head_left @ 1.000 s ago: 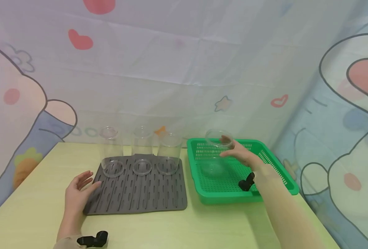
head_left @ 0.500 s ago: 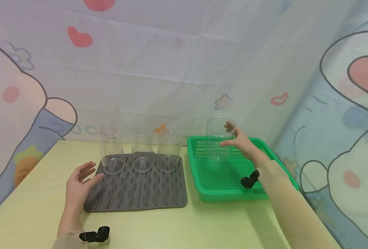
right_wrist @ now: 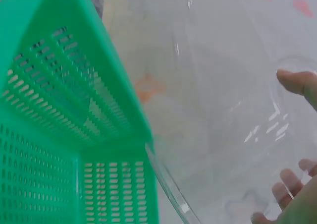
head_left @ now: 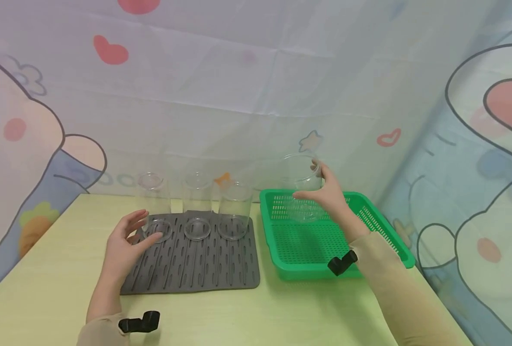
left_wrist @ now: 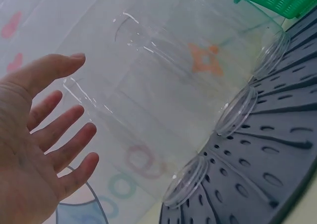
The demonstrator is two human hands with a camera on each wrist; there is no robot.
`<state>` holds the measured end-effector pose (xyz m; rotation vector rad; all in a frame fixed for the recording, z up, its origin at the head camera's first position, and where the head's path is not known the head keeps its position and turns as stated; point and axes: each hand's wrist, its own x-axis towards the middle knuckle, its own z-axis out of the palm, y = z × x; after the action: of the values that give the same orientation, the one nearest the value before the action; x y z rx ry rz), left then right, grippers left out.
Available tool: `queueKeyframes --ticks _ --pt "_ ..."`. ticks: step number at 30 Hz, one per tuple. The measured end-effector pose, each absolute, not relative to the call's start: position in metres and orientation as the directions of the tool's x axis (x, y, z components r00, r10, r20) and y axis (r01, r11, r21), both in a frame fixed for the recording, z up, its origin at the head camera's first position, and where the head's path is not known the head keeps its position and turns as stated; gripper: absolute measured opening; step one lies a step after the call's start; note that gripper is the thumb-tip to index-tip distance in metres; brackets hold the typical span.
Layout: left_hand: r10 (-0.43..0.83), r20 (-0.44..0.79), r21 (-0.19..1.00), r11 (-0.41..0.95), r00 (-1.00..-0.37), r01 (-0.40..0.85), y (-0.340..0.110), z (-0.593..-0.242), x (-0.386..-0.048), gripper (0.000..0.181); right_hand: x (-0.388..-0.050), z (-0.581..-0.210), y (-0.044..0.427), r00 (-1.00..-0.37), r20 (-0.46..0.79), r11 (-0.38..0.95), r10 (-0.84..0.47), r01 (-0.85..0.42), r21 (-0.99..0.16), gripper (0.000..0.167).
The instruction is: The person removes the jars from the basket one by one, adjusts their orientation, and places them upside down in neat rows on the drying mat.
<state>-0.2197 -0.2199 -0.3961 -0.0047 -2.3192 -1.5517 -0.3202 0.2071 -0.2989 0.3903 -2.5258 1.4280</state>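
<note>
My right hand (head_left: 331, 194) grips a clear cup (head_left: 301, 192) round its side, above the back of the green basket (head_left: 320, 271). In the right wrist view the thumb and fingertips lie against the see-through wall of the cup (right_wrist: 233, 120), whose edge shows near the basket. Three clear cups stand in a row on the grey ridged mat (head_left: 195, 269): the left cup (head_left: 153, 202), the middle cup (head_left: 198, 202) and the right cup (head_left: 235, 206). My left hand (head_left: 128, 242), fingers apart and holding nothing, hovers beside the left cup. Whether it touches that cup is unclear.
The basket, with slotted sides, stands right of the mat on a pale yellow table (head_left: 212, 317). A printed cloth (head_left: 221, 96) hangs close behind the cups. Each wrist carries a small black camera mount (head_left: 140, 322).
My right hand has raised the cup out of the basket and lately shifted it slightly left. My left hand has moved right and forward, nearer the left cup. The cups on the mat stay put.
</note>
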Motion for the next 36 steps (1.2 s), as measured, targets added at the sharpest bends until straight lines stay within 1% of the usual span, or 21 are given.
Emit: queueKeyframes --ticks 8,11,14,17,21,24,27,31,33,36 --pt "-0.011 0.316 0.879 0.379 -0.949 0.289 -0.209 -0.390 -0.218 0.084 -0.295 -0.294 0.178 -0.913 0.397 0.619 -0.094 -0.365 -0.696 0.106" --pt "0.064 0.339 0.863 0.376 -0.939 0.337 -0.205 -0.393 -0.218 0.091 -0.287 -0.295 0.167 -0.890 0.446 0.648 -0.093 -0.394 -0.651 0.107" --pt "0.115 0.360 0.860 0.345 -0.926 0.377 -0.199 -0.394 -0.219 0.098 -0.278 -0.300 0.155 -0.852 0.514 0.671 -0.106 -0.442 -0.595 0.107" --pt "0.146 0.375 0.859 0.317 -0.916 0.402 -0.191 -0.394 -0.221 0.105 -0.271 -0.307 0.141 -0.786 0.602 0.693 -0.137 -0.511 -0.509 0.106" --pt "0.175 0.395 0.864 0.262 -0.902 0.430 -0.181 -0.395 -0.226 0.111 -0.264 -0.314 0.125 -0.662 0.724 0.720 -0.194 -0.598 -0.353 0.102" --pt "0.181 0.400 0.870 0.233 -0.898 0.435 -0.175 -0.394 -0.228 0.112 -0.260 -0.320 0.113 -0.580 0.781 0.739 -0.233 -0.628 -0.245 0.103" --pt "0.187 0.397 0.872 0.229 -0.898 0.433 -0.171 -0.394 -0.228 0.111 -0.258 -0.326 0.102 -0.511 0.813 0.748 -0.277 -0.646 -0.151 0.102" --pt "0.209 0.377 0.875 0.238 -0.902 0.421 -0.165 -0.393 -0.228 0.108 -0.256 -0.336 0.089 -0.441 0.829 0.758 -0.343 -0.651 -0.033 0.102" --pt "0.222 0.364 0.880 0.235 -0.904 0.412 -0.162 -0.393 -0.228 0.106 -0.254 -0.341 0.083 -0.420 0.825 0.768 -0.378 -0.640 0.025 0.103" --pt "0.239 0.359 0.888 0.212 -0.902 0.409 -0.159 -0.392 -0.229 0.105 -0.249 -0.349 0.075 -0.408 0.808 0.774 -0.425 -0.627 0.089 0.102"
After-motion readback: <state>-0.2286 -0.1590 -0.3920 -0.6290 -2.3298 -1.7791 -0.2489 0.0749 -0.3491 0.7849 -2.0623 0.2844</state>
